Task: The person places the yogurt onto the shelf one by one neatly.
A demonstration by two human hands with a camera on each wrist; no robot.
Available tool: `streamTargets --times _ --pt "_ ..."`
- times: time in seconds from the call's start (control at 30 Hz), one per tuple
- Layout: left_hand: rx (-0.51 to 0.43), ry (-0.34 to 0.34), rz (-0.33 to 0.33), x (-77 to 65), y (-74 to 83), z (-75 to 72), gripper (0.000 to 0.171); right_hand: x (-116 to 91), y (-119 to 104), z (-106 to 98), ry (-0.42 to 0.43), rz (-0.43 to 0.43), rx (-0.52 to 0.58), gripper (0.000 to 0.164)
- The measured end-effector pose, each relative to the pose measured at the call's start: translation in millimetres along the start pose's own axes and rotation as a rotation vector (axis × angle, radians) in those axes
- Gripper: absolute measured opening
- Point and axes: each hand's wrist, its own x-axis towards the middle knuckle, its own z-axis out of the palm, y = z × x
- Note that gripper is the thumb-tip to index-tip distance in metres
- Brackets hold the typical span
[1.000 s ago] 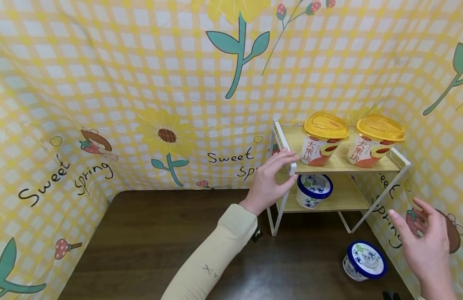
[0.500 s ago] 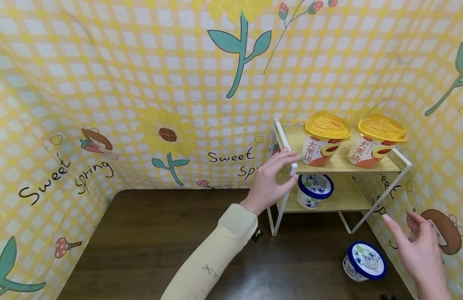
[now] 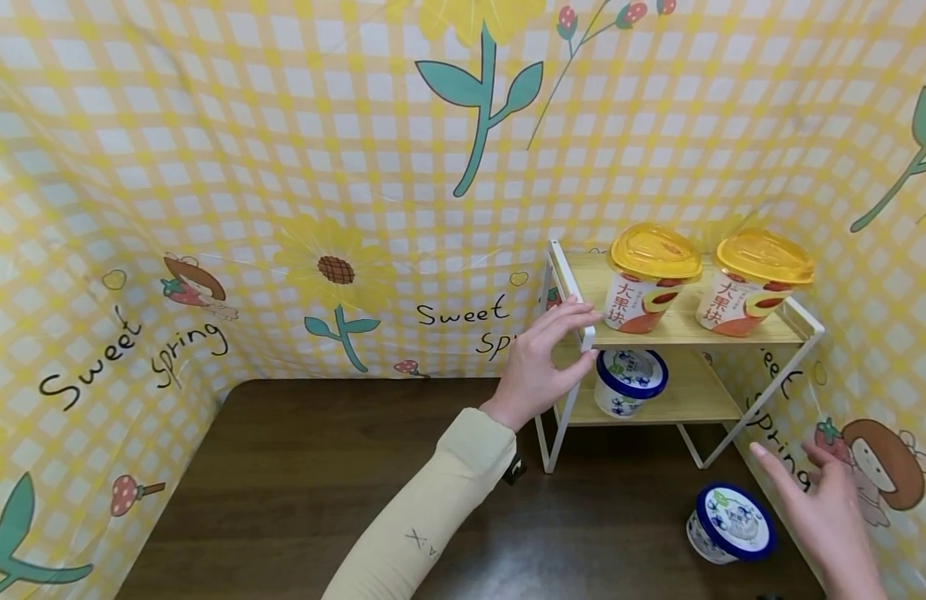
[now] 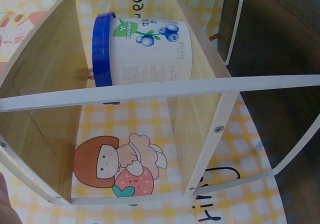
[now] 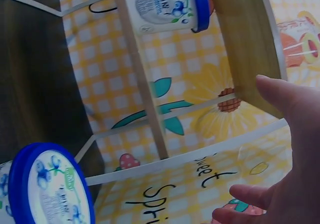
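My left hand point(image 3: 538, 358) grips the front left corner of a small two-tier shelf rack point(image 3: 680, 333), its thumb below the fingers at the white frame. To the right, my right hand point(image 3: 823, 508) hangs beside a blue-lidded blueberry yogurt tub point(image 3: 733, 521) on the table. Its thumb and fingers are spread apart and hold nothing. In the right wrist view that tub point(image 5: 55, 189) appears at lower left, apart from the hand. A matching yogurt tub point(image 3: 631, 383) stands at the left of the lower shelf; the left wrist view shows its side point(image 4: 145, 49).
Two fruit cups with yellow lids, the left one point(image 3: 650, 279) and the right one point(image 3: 755, 283), stand on the upper shelf. Yellow checked cloth point(image 3: 342, 125) surrounds the dark wooden table point(image 3: 305, 475) at the back and sides.
My right hand has moved down and to the left, closer to the tub on the table. The left hand stays at the rack's corner, and the tubs and cups have not moved.
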Motion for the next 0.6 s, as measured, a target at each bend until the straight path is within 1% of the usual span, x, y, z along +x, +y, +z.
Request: streamTargets --times 0.07,0.2,0.27,0.5,0.6 --pt "-0.001 0.0 -0.001 0.0 0.1 0.0 0.041 3 4 3 -0.001 -0.001 0.001 0.105" --pt "0.001 0.0 -0.002 0.0 0.2 0.1 0.041 10 14 7 -0.004 -0.04 -0.007 0.102" --pt "0.0 0.001 -0.003 -0.2 0.1 0.3 0.041 14 18 10 -0.019 -0.042 -0.02 0.102" --pt "0.002 0.007 -0.007 -1.2 0.2 1.2 0.042 22 33 19 -0.114 0.036 -0.045 0.11" --pt "0.004 0.01 -0.006 -1.1 0.2 1.6 0.042 24 38 24 -0.161 0.047 -0.053 0.113"
